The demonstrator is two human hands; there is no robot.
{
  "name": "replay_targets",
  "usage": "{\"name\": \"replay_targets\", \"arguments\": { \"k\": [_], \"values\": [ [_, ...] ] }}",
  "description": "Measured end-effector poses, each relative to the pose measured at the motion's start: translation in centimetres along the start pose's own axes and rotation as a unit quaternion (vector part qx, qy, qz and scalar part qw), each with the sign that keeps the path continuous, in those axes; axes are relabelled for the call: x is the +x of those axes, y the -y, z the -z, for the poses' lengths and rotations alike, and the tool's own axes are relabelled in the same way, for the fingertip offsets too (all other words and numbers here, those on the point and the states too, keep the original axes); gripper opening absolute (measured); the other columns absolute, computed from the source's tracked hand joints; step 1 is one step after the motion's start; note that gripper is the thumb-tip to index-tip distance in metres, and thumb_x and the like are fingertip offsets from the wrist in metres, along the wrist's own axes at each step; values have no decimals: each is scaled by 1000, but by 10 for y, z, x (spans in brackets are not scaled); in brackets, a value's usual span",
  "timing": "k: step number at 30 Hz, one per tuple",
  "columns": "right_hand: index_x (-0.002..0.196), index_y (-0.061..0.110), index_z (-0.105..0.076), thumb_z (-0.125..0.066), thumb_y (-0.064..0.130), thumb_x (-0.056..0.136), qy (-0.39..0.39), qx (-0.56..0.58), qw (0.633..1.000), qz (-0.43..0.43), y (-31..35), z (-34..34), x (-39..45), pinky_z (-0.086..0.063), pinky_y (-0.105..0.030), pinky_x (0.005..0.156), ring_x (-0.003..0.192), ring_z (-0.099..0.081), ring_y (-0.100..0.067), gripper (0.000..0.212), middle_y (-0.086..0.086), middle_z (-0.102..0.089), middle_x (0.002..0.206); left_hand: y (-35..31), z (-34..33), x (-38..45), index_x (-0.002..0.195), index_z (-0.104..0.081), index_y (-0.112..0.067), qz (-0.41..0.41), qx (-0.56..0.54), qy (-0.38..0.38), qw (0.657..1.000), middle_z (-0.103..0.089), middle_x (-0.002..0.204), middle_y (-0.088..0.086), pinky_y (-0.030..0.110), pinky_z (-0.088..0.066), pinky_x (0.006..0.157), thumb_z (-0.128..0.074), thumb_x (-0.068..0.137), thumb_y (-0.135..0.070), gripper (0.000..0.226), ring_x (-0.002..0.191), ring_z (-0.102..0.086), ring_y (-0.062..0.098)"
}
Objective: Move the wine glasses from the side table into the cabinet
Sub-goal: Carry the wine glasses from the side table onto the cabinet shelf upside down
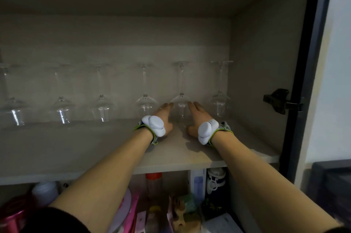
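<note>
Head view: the left hand (pixel 164 115) and right hand (pixel 197 116), fingers straight and gripping nothing, flanked an inverted wine glass (pixel 181 99) standing rim-down on the cabinet shelf (pixel 190 154), probably steadying it in line with five other glasses (pixel 145 97).

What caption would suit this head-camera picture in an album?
Both hands, left hand and right hand, flank an upturned wine glass in a row on the cabinet shelf.
</note>
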State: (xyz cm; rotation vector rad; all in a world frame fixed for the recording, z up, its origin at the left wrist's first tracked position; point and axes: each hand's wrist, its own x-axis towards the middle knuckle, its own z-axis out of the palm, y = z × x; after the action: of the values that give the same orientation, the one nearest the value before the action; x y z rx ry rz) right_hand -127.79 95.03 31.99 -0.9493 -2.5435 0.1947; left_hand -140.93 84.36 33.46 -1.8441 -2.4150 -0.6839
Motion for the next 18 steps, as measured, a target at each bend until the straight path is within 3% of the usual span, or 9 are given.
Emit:
{"name": "replay_targets", "arguments": {
  "k": [8,12,15,18],
  "values": [
    [155,13,-3,-65,24,88,-8,23,1000,6,-3,0,4,-24,-32,115,148,-17,-32,92,-13,-2,162,-9,-12,9,153,-16,-12,-11,-21,-46,999,-20,160,4,22,-17,115,-44,93,-2,67,146,-24,21],
    [155,12,-2,-63,24,89,-6,41,999,-2,-11,4,3,-21,-32,116,148,-14,-31,91,-12,-2,162,-18,-16,10,151,-22,-10,-31,-26,-66,997,-24,158,6,12,-14,106,-39,96,-1,57,145,-25,19],
    [155,13,1,-57,21,93,7,56,998,-8,-13,6,1,-16,-32,118,150,-6,-28,85,-10,3,162,-21,-16,9,153,-17,-11,-31,9,-52,998,-18,160,7,20,-16,112,-45,91,0,69,147,-21,22],
    [155,15,2,-60,20,90,0,66,998,-9,-9,4,-1,-21,-32,117,149,-11,-30,89,-11,4,162,-21,-17,9,154,-13,-11,-17,21,-47,999,-14,161,7,23,-16,115,-47,90,-1,73,148,-18,23]
  ]
}}
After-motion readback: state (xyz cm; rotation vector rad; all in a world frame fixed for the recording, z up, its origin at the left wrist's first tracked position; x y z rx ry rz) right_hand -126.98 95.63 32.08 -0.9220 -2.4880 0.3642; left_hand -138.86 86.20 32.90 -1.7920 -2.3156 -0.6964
